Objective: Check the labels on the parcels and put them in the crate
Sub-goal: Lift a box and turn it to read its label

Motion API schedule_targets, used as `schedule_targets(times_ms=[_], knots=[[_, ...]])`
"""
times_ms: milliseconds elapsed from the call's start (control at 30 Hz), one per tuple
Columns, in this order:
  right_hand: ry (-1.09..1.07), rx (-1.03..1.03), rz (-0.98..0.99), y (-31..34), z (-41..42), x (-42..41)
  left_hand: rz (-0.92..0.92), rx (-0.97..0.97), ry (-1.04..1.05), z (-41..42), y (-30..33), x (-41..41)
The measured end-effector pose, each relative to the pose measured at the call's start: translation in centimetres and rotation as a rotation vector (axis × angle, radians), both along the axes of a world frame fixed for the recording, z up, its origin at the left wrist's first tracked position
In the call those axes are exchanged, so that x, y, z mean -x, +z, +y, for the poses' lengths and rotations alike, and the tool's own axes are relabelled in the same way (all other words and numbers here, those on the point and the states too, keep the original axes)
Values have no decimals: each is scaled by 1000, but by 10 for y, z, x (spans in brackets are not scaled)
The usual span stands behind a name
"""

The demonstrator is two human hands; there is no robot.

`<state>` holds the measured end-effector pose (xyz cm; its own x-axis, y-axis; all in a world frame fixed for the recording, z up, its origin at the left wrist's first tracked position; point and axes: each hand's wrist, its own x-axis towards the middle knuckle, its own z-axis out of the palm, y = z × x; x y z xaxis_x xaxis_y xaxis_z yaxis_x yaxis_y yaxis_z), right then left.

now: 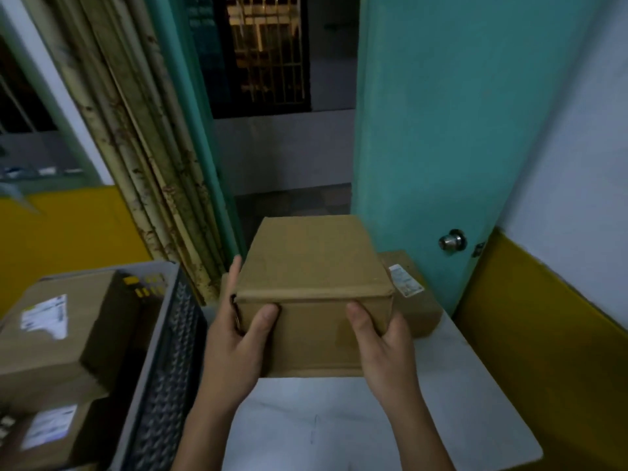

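Both hands, left hand and right hand, grip the parcel by opposite sides above the desk. The cardboard looks stiff and light; hold it at the side walls.

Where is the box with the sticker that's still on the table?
In the head view, that parcel sits on the white table, right of centre, behind the held box, near the teal door.

Plain brown parcel, grey lattice-sided crate, white table, teal door, yellow-and-white walls.
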<state>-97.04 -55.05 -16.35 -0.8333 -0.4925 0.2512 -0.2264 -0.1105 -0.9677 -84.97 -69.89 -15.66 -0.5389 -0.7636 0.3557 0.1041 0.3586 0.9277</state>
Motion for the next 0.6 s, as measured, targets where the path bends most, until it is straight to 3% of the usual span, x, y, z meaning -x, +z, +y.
schedule_targets(times_ms=[100, 233, 367, 600], knots=[[-26, 1, 21, 3, -19, -17, 32, 14, 69, -9, -2, -16], [-27, 85, -109, 19, -36, -33, 8, -89, -46, -25, -6, -41], [50, 35, -120, 26, -52, -52, 44, -180, -71, -38, -14, -58], [-17, 28, -185, 9, -69, -83, 45, -134, -55, -57, -21, -79]])
